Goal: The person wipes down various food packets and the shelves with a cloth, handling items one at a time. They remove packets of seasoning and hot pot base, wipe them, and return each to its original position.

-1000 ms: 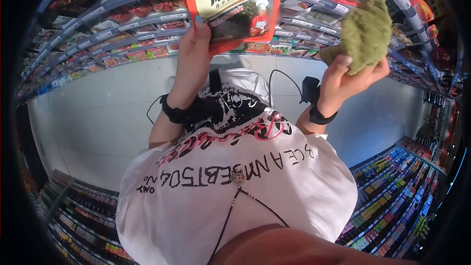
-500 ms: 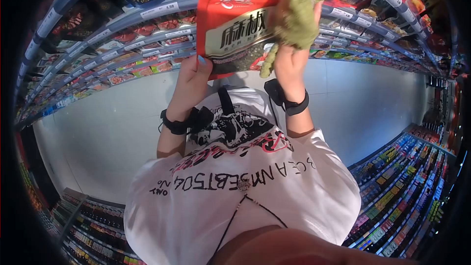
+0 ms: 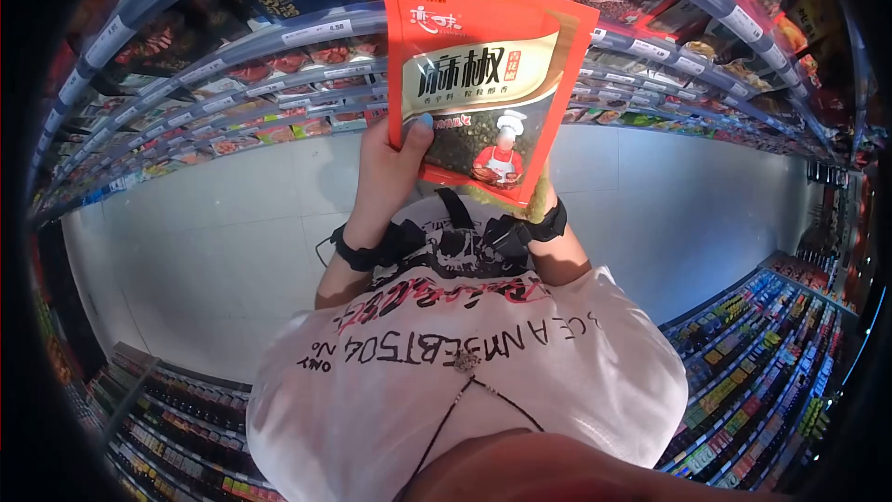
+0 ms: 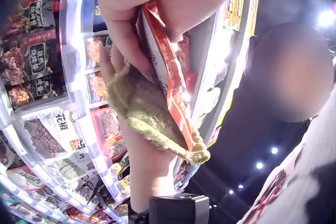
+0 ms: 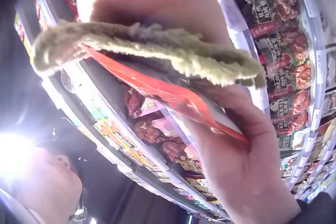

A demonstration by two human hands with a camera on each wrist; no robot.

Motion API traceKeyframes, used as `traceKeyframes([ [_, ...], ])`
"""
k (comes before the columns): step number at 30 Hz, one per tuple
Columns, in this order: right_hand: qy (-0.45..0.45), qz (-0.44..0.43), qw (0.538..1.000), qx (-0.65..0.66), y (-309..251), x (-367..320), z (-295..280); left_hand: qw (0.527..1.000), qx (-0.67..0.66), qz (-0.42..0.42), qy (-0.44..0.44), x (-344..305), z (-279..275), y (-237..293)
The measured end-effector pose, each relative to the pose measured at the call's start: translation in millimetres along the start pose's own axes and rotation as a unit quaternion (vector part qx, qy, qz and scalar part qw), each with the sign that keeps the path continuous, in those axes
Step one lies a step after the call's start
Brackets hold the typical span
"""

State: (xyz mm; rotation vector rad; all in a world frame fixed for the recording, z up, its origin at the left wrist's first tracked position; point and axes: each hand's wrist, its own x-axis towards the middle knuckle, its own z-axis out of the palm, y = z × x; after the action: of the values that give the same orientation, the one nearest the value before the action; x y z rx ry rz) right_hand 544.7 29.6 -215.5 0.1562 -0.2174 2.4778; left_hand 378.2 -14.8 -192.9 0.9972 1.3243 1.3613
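A red bag of dried peppercorns (image 3: pixel 483 144) with a chef picture stands upright before the chest in the head view. My left hand (image 3: pixel 395 167) pinches its lower left side, thumb on the front, fingers behind. A fuzzy green cloth (image 4: pixel 152 116) lies along the back of the bag and folds round its edge. Behind the cloth is my right hand (image 4: pixel 107 64), fingers extended, carrying it against the bag. In the head view the bag hides most of that hand, and only bits of cloth show past the bag's edges.
Store shelves (image 3: pixel 316 33) of packaged food with price tags curve across the front, close behind the bag. More stocked shelves (image 3: pixel 743 381) stand behind on both sides. Pale floor tiles (image 3: pixel 223 223) lie between. A black camera band (image 3: pixel 372 246) circles the left wrist.
My right hand has swung the green cloth from the right side, across the bag's front, to behind the bag. The left hand keeps its grip, and the bag sits lower and more to the right.
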Motion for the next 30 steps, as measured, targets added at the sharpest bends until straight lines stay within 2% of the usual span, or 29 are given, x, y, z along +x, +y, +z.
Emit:
traceKeyframes([
  [2, 0.0, 0.063, 0.994, 0.085, -1, -15, -23, 0.999, 0.019, 0.021, 0.022, 1, 14, 4],
  [4, 0.191, 0.045, 0.98, -0.03, -10, -31, -13, 0.999, 0.015, -0.01, 0.041, 3, 31, 12],
  [5, 0.072, 0.078, 0.993, 0.05, -22, -32, -6, 0.999, 0.015, -0.001, 0.05, 3, 43, 12],
  [6, -0.045, 0.124, 0.984, 0.118, -33, -33, 3, 0.996, 0.031, 0.011, 0.083, 5, 56, 11],
  [8, 0.131, 0.014, 0.991, -0.036, -60, -53, 8, 0.99, 0.053, 0.029, 0.124, 6, 81, 8],
  [9, 0.119, 0.022, 0.992, -0.035, -77, -65, 8, 0.987, 0.079, 0.032, 0.133, 6, 93, 4],
  [10, 0.224, -0.002, 0.968, -0.11, -89, -72, 12, 0.984, 0.105, 0.035, 0.142, 5, 105, 3],
  [12, 0.282, -0.085, 0.945, -0.143, -114, -81, 38, 0.983, 0.089, 0.063, 0.146, 0, 133, 10],
  [13, 0.281, -0.081, 0.946, -0.141, -124, -88, 40, 0.982, 0.1, 0.074, 0.145, -1, 145, 8],
  [15, 0.33, -0.225, 0.905, -0.147, -143, -104, 41, 0.982, 0.076, 0.099, 0.14, -5, 170, 12],
  [16, 0.329, -0.223, 0.906, -0.146, -159, -123, 21, 0.982, 0.077, 0.1, 0.142, -7, 180, 11],
  [17, 0.315, -0.252, 0.845, -0.35, -177, -151, -17, 0.983, 0.076, 0.102, 0.135, -9, 188, 10],
  [18, 0.24, -0.211, 0.835, -0.447, -179, -144, -5, 0.983, 0.076, 0.105, 0.129, -10, 195, 10],
  [20, 0.063, -0.165, 0.771, -0.612, -181, -132, 21, 0.986, 0.068, 0.09, 0.125, -13, 208, 4],
  [21, 0.088, -0.304, 0.562, -0.764, -173, -116, 29, 0.988, 0.057, 0.077, 0.119, -14, 215, 3],
  [22, 0.059, -0.262, 0.397, -0.878, -174, -114, 41, 0.99, -0.113, -0.005, 0.08, -18, 224, 16],
  [23, 0.018, -0.24, 0.216, -0.946, -176, -112, 53, 0.991, -0.077, 0.074, 0.082, -18, 226, 13],
  [24, 0.018, -0.252, 0.213, -0.944, -175, -115, 51, 0.984, -0.04, 0.152, 0.082, -18, 226, 5],
  [25, -0.029, -0.206, 0.239, -0.949, -173, -116, 45, 0.969, 0.013, 0.203, 0.143, -18, 228, -4],
  [26, -0.075, -0.16, 0.261, -0.949, -172, -117, 37, 0.971, -0.091, 0.129, 0.179, -15, 224, -3],
  [27, -0.108, -0.188, 0.232, -0.948, -175, -121, 29, 0.963, -0.181, 0.122, 0.159, -11, 222, 2],
  [28, -0.084, -0.183, 0.252, -0.947, -177, -130, 22, 0.947, -0.269, 0.112, 0.136, -9, 220, 6],
  [29, -0.068, -0.239, 0.273, -0.929, -183, -136, 19, 0.959, -0.195, 0.133, 0.157, -10, 219, 9],
  [30, -0.053, -0.292, 0.294, -0.909, -187, -139, 18, 0.959, -0.193, 0.14, 0.152, -9, 220, 7],
])
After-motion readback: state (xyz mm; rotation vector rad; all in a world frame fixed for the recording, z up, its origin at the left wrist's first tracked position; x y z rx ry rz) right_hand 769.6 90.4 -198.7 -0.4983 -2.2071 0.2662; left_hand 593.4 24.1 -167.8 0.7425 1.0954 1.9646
